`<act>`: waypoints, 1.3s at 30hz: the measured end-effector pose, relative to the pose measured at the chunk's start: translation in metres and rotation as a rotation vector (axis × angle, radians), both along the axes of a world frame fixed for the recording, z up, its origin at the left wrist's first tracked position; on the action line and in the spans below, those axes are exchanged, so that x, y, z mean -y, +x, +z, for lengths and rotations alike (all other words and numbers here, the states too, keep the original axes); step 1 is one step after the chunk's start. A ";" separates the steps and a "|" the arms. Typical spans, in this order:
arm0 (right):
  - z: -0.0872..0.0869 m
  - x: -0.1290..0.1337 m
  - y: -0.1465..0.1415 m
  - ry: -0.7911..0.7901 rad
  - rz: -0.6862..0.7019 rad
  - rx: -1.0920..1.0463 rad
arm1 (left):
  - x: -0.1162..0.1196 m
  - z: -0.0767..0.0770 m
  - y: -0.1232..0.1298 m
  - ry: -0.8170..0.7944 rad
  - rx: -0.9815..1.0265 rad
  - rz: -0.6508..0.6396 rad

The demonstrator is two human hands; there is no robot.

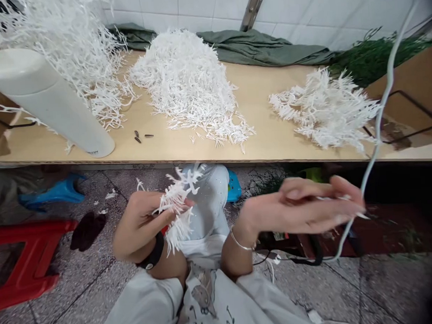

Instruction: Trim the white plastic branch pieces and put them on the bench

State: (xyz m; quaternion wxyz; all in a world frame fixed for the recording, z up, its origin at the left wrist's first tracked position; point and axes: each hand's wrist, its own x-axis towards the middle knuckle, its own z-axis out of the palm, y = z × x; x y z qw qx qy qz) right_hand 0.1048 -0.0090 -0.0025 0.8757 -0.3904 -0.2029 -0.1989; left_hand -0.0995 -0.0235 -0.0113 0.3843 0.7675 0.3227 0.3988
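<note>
My left hand [142, 226] is closed around a white branching plastic sprig [176, 196], whose forked tips stick out above and below the fingers. Out to the right, past the table's front edge, my right hand [295, 209] is slightly smeared by motion. Its fingers press together on a small white piece [362, 216], of which only bits show at the fingertips. On the table in front lie a heap of short white sprigs [192, 78], a smaller bunch of white sprigs [327, 106] to the right and a tall pile of longer white branches [70, 49] to the left.
A white bottle [54, 101] leans in view at the left of the table [259, 85], near several dark seeds [137, 137]. A pale cable [383, 94] hangs down at the right. Below are a red stool [31, 258], a blue stool [57, 193] and a dark red box [388, 231].
</note>
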 end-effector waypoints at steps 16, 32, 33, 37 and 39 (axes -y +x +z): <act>-0.035 -0.012 -0.001 -0.776 0.683 0.357 | -0.010 0.000 0.023 -0.080 -0.022 0.090; -0.011 0.026 -0.017 -0.648 1.013 0.394 | -0.010 0.005 0.038 0.036 0.015 -0.027; -0.011 0.026 -0.018 -0.625 0.999 0.357 | -0.010 0.006 0.037 0.030 0.023 -0.028; -0.013 0.028 -0.021 -0.519 0.981 0.207 | -0.008 0.006 0.037 -0.026 0.116 0.040; -0.015 0.027 -0.022 -0.502 1.031 0.155 | -0.008 0.004 0.037 0.003 0.185 0.143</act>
